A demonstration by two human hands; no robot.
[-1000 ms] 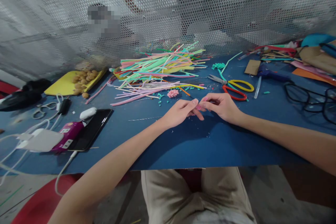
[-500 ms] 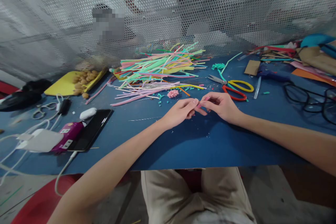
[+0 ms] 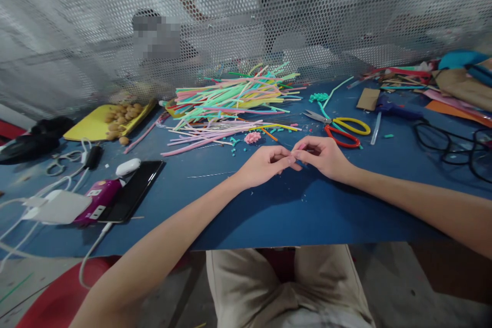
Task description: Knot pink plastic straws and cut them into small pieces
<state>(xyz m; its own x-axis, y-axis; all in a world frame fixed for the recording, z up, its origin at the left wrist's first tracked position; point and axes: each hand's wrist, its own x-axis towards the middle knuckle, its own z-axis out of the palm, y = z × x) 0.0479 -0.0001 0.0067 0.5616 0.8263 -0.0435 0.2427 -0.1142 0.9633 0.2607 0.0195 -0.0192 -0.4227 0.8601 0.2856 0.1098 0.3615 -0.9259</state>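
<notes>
Above the blue table [image 3: 261,220], my left hand [image 3: 265,165] and my right hand [image 3: 323,156] meet at the fingertips, both pinched closed. A small pink piece [image 3: 302,146] shows among the fingers of my right hand, mostly hidden. What my left fingertips grip is too small to make out. Just beyond my left hand sits a knobbly pink cluster [image 3: 252,137]. Tiny teal bits [image 3: 233,152] are scattered beside it. Scissors [image 3: 340,127] with one red and one yellow handle lie open-bladed beyond my right hand.
A heap of pastel fuzzy stems [image 3: 238,93] lies at the back, near a perforated metal screen [image 3: 238,20]. Leftward are a black phone [image 3: 134,192], a purple adapter [image 3: 100,200], cables and a yellow tray [image 3: 86,125]. A glue gun [image 3: 400,109] with black cord lies right.
My left thumb and fingers have shifted against the right fingertips, and the pink piece is less exposed between the hands. Things on the table stay where they were.
</notes>
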